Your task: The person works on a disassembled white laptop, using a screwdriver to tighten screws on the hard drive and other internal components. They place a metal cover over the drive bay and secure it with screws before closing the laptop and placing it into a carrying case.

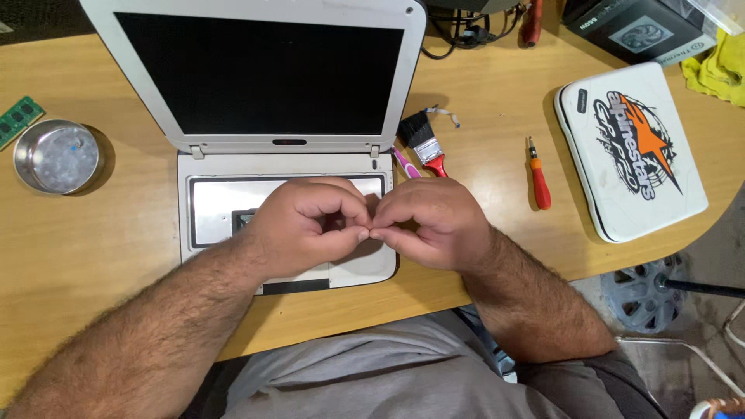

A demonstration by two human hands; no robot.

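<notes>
At the far left edge a green memory module [19,119] is cut off by the frame, and beside it sits a round metal dish [57,156] with something small and bluish in it that I cannot identify. The open white laptop [268,116] stands in the middle of the wooden desk [93,240]; its screen is dark, its lid is clipped at the top, and its keyboard bay shows a bare pale panel, much of it hidden under the hands.

The left hand [306,225] comes in from the lower left, forearm angled up across the desk edge, fingers curled into a loose fist over the laptop's base. The right hand [431,225] comes in from the lower right and mirrors it. Thumbs and forefingers of both meet in a pinch just above the front of the base. Whatever is pinched there is too small or too covered to see; I cannot tell whether they hold anything.

Right of the laptop lie a pink-handled tool [405,163], mostly hidden behind the right hand, a red-handled paintbrush [424,142], and an orange screwdriver [538,175]. Further right rests a second white laptop [630,151], closed, with a sticker on its lid. A dark box [632,29] and yellow cloth [718,68] are cropped at the top right corner.
</notes>
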